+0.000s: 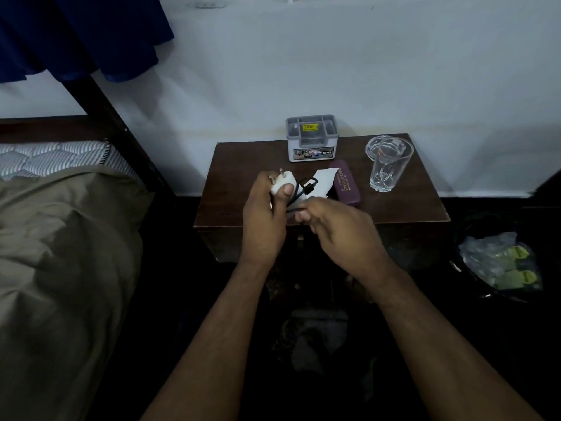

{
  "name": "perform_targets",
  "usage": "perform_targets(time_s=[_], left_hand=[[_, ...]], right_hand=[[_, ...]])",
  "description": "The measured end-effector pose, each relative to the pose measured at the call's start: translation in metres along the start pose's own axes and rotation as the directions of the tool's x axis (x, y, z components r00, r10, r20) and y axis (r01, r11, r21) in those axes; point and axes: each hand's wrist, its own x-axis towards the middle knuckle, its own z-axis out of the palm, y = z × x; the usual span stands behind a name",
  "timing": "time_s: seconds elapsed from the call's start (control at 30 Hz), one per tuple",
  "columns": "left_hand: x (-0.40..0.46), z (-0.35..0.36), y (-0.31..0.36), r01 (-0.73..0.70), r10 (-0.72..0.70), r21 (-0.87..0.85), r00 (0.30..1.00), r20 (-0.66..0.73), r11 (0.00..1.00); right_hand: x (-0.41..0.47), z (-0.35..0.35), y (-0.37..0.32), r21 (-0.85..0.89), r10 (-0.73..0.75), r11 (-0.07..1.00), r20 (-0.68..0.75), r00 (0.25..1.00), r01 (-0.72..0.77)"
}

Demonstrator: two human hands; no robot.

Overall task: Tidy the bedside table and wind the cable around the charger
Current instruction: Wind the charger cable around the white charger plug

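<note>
Held above the surface's (pixel 394 208) front edge, the light, rigid charger (pixel 283 182) sits clamped in the left hand (pixel 264 214), pins up, while the right hand (pixel 340 226) pinches the thin, floppy cable (pixel 296 194), best held near its free end.

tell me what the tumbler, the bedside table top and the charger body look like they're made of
Tumbler: clear cut glass by the look, see-through with a faceted base.
Bedside table top: dark brown wood or wood veneer, faint sheen.
Charger: smooth white plastic, brass-coloured metal pins, held in the left hand.
</note>
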Motion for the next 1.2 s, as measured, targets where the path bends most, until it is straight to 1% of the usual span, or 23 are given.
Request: perform_targets(time_s=[0.1,0.2,0.27,0.33,0.4,0.47,0.53,0.67,0.77,0.9,0.93,1.0,1.07,1.13,1.17,1.2], left_hand=[[-0.002,0.003,0.004,-0.014,0.013,0.006,0.995,0.094,1.0],[-0.005,0.003,0.006,0.016,-0.007,-0.039,0.974,0.226,0.999],[-0.006,0.001,0.007,0.062,-0.031,-0.106,0.96,0.277,0.992],[-0.006,-0.001,0.009,0.126,-0.055,-0.191,0.939,0.339,0.973],[-0.006,-0.002,0.011,0.189,-0.062,-0.281,0.912,0.405,0.941],[-0.008,-0.002,0.011,0.267,-0.077,-0.376,0.89,0.45,0.888],[-0.009,-0.001,0.014,0.34,-0.098,-0.463,0.876,0.472,0.819],[-0.009,0.003,0.021,0.416,-0.12,-0.63,0.881,0.458,0.656],[-0.009,0.004,0.023,0.419,-0.158,-0.728,0.902,0.401,0.543],[-0.008,0.006,0.023,0.397,-0.229,-0.807,0.917,0.327,0.437],[-0.008,0.007,0.023,0.403,-0.26,-0.801,0.913,0.316,0.442],[-0.008,0.006,0.023,0.437,-0.321,-0.74,0.896,0.307,0.511],[-0.005,0.005,0.019,0.461,-0.399,-0.686,0.879,0.262,0.564],[-0.002,0.001,0.015,0.439,-0.443,-0.695,0.876,0.191,0.569],[0.0,0.0,0.013,0.412,-0.451,-0.7,0.881,0.143,0.583],[0.002,-0.002,0.011,0.38,-0.455,-0.686,0.887,0.08,0.62]], right_hand=[[0.0,-0.008,0.005,-0.1,-0.005,0.995,-0.182,0.983,-0.013],[0.0,-0.012,0.011,-0.134,0.04,0.987,-0.304,0.952,-0.084],[0.0,-0.015,0.017,-0.123,0.092,0.982,-0.363,0.927,-0.146],[0.001,-0.02,0.024,-0.071,0.169,0.974,-0.411,0.896,-0.216],[0.003,-0.025,0.032,-0.006,0.244,0.962,-0.426,0.871,-0.272],[0.004,-0.024,0.038,0.099,0.322,0.946,-0.377,0.868,-0.308],[0.006,-0.02,0.041,0.226,0.39,0.915,-0.278,0.878,-0.335],[0.009,-0.013,0.04,0.331,0.413,0.873,-0.109,0.904,-0.359],[0.009,-0.007,0.031,0.295,0.372,0.885,0.019,0.928,-0.361],[0.006,0.013,0.018,0.13,0.29,0.94,0.184,0.939,-0.316],[0.005,0.018,0.013,0.085,0.258,0.955,0.239,0.936,-0.285],[0.003,0.025,0.004,0.023,0.202,0.975,0.342,0.918,-0.223],[0.002,0.027,-0.005,-0.017,0.177,0.982,0.418,0.891,-0.187],[0.001,0.028,-0.009,-0.042,0.182,0.982,0.449,0.875,-0.183],[0.002,0.027,-0.01,-0.045,0.188,0.981,0.456,0.87,-0.189],[0.003,0.026,-0.011,-0.044,0.192,0.98,0.462,0.866,-0.194]])
